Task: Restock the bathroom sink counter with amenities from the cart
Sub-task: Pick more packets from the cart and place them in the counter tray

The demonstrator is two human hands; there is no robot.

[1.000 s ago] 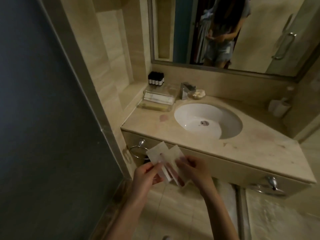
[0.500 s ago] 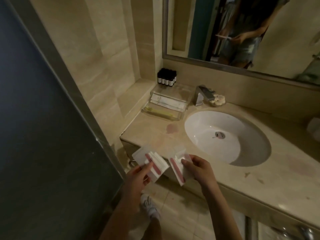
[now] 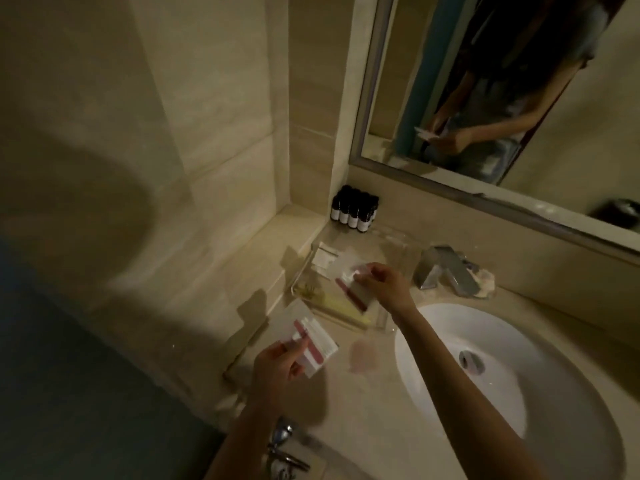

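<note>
While the right hand pinched one flat clear pink-striped sachet and the left hand another sachet, both seemed light, floppy and slippery; edge-pinching suited.

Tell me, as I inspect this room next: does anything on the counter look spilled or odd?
A pinkish blotch marks the beige stone counter left of the white oval sink, near the clear plastic tray: possibly a stain or spill.

The tabletop is smooth beige stone with a soft sheen; the sink basin is glossy white ceramic. The faucet is polished metal, the tray clear hard plastic, and the sachets look like thin glossy film.
</note>
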